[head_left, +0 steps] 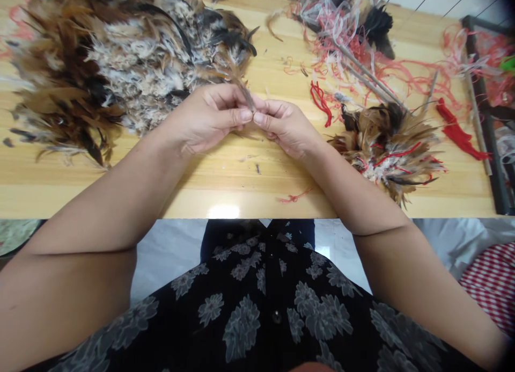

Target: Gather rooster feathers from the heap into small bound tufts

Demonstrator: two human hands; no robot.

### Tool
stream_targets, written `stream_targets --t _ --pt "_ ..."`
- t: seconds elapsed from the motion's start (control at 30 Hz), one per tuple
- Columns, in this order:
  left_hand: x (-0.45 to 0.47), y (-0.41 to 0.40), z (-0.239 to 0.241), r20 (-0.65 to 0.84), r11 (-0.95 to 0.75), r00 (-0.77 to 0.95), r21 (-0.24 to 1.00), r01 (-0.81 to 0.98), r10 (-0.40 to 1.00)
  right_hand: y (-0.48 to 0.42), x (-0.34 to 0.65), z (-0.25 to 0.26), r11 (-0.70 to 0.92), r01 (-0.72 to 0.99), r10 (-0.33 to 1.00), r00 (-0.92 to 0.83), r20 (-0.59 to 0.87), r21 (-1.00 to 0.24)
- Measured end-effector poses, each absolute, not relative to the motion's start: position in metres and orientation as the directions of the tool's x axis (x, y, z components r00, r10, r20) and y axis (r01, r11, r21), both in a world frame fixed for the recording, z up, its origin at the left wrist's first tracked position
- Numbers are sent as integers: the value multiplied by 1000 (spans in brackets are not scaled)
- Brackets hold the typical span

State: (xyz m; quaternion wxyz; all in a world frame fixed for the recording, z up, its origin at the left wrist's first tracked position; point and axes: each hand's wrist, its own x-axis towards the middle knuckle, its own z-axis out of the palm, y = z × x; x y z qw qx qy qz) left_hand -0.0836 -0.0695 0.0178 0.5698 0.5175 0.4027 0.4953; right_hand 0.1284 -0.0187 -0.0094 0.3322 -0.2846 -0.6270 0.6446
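Over the middle of the table, my left hand (211,114) pinches a few thin brown feathers (244,90) between thumb and fingers, their tips pointing up and left. My right hand (284,122) is closed in a pinch at the lower ends of the same feathers, its thumb tip against the left one. Whether a thread lies between the fingertips is too small to tell. Left of my hands spreads a big heap of brown, white and black feathers (137,66). Beside my right forearm lies a bundle of brown feathers (396,141) with red threads.
Red string pieces (321,102) and a bright red bunch of string (461,130) lie on the wooden table (241,187). Farther back is a tangle of pink and white strips (341,28) with thin sticks. A dark-framed tray (483,114) stands at the right edge.
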Motion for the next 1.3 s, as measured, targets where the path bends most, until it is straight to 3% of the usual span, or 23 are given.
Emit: stream_targets --t 0.2,0.4,0.77,0.9,1.0,1.17,1.3 --pt "-86 -67 4 116 -114 19 990 -79 993 -9 130 -30 265 107 888 -415 200 -958" --pt "-70 -74 6 133 -132 -56 991 18 989 -13 128 -32 430 297 866 -403 296 -853" --pt "-87 -67 -1 99 -98 -32 995 17 995 -12 123 -32 205 100 862 -489 132 -974" --pt "-88 -67 4 69 -71 47 996 54 997 -13 122 -31 195 57 848 -512 138 -979" --pt "-90 -69 16 135 -136 10 987 80 991 -15 124 -24 195 41 851 -505 148 -980" --pt "-119 -69 36 294 -261 -37 894 364 955 -15 128 -14 140 61 900 -424 102 -988" --pt "-146 -59 28 266 -355 235 714 603 935 -12 131 -16 146 70 912 -395 107 -987"
